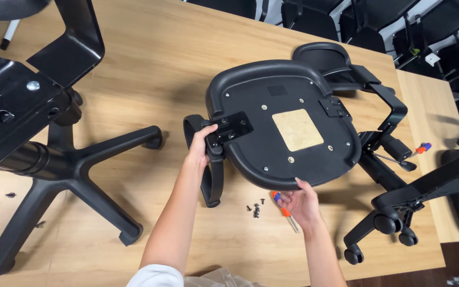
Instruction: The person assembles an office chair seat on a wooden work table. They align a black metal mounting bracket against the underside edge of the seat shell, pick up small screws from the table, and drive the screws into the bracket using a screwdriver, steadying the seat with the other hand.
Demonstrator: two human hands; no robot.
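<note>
A black chair seat [288,125] lay upside down on the wooden table [150,58], near its middle. Its bottom faced up, with a tan square patch [297,129] in the middle and small silver screws around it.

The person's left hand [200,149] was at the left edge of the seat. Its fingers were curled around the black armrest [211,175] where it met a flat black bracket [233,128] on the seat. The grip looked firm.

The right hand [299,202] was at the near edge of the seat. Its fingertips were bent up and touched the rim, and a small screwdriver with an orange and blue handle [282,208] lay under its palm. Whether the hand truly gripped the tool could not be told.

A little pile of dark screws [256,208] lay on the table just near the seat's front edge, between the two hands. Another screwdriver [422,148] lay well to the right of the seat.

The seat looked hard and stiff, made of thick plastic, and probably a bit heavy. Its smooth, round rim could slip, so the edge and the armrest seemed the best places to hold it. A black chair base with five legs [75,165] stood to the left of the seat.
</note>
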